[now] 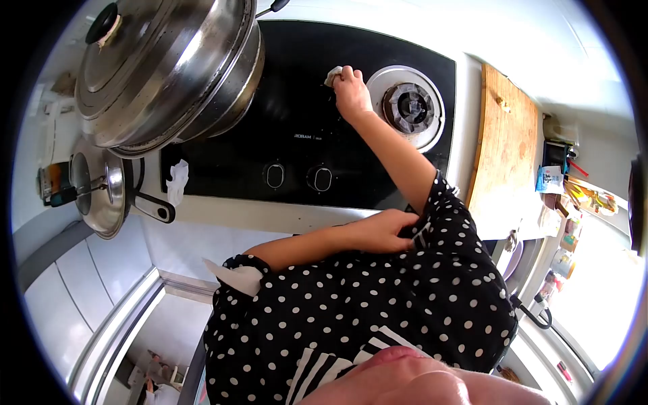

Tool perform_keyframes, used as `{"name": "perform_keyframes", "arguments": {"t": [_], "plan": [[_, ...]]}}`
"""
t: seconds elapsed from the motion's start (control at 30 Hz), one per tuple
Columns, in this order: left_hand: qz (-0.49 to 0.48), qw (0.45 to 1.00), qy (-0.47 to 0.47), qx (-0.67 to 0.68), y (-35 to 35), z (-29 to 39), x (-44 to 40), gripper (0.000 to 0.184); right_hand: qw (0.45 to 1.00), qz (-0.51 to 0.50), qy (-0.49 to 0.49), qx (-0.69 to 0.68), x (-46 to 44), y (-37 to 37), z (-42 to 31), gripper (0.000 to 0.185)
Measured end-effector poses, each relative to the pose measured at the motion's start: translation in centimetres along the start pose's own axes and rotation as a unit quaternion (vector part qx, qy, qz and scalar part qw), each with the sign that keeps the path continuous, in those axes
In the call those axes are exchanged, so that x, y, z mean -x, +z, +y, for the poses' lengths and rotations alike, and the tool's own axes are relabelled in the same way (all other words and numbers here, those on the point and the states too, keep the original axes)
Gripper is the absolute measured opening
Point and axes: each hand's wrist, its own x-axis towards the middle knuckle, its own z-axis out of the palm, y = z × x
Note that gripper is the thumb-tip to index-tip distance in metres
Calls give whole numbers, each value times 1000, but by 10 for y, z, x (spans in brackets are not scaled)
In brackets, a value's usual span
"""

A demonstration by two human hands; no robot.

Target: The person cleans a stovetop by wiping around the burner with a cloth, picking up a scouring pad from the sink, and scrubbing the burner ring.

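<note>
My right hand [352,94] reaches over the black glass cooktop [297,169], fingers closed on a crumpled, greyish-white wad of tissue [333,76]. The wad lies against the glass just left of the right burner [410,108], whose metal ring is bare. Across my body, my left hand [386,231] grips the dotted fabric of my right sleeve [442,209] near the elbow; some of its fingers are hidden in the cloth. Two control knobs [275,176] are on the cooktop's near side.
A large lidded steel pot [169,74] covers the cooktop's left side. Left of it are a pan lid [101,189] and a black pan handle [155,208]. White crumpled tissue [177,182] lies at the left edge. A wooden board [503,148] stands right of the cooktop.
</note>
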Motion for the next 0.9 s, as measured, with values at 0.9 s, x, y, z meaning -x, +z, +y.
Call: {"name": "perform_keyframes", "arguments": {"t": [0.9], "plan": [[-344, 936, 51, -48, 28, 2, 26, 22, 976, 15, 9, -216, 79, 5, -68, 33]]}}
